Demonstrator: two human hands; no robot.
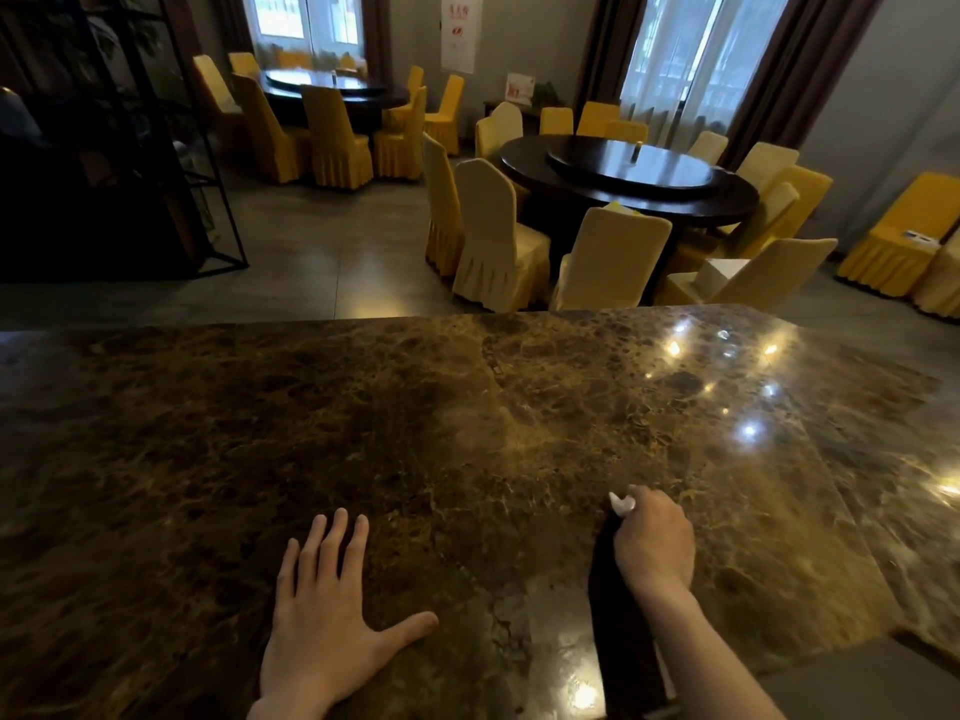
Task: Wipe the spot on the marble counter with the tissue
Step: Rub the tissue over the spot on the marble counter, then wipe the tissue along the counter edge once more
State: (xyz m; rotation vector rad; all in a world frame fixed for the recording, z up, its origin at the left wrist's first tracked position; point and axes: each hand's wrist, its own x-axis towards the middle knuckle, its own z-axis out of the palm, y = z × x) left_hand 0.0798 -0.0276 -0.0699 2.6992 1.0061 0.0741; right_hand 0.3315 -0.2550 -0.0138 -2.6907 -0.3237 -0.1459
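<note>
- Right hand [655, 544] is clenched around a small wad of tissue [622, 503]; only a white bit pokes out past the knuckles, at the thumb side.
- Tissue end sits low at the counter [467, 418], near the front edge, right of centre. Can't tell for sure if it actually touches the marble.
- Left hand [332, 605] lies flat on the counter, fingers spread, holding nothing. Looks like a brace.
- The two hands are well apart.
- Spot itself: can't pick it out. Marble is dark, mottled and full of lamp glare, so any mark near the tissue is lost in the pattern.
- Progress, my read: tissue is in hand and at the surface, so pickup is done. Wiping is either starting or underway.
- Left to do: rub through the spot, then check it's gone. No way to confirm clean from this view.
</note>
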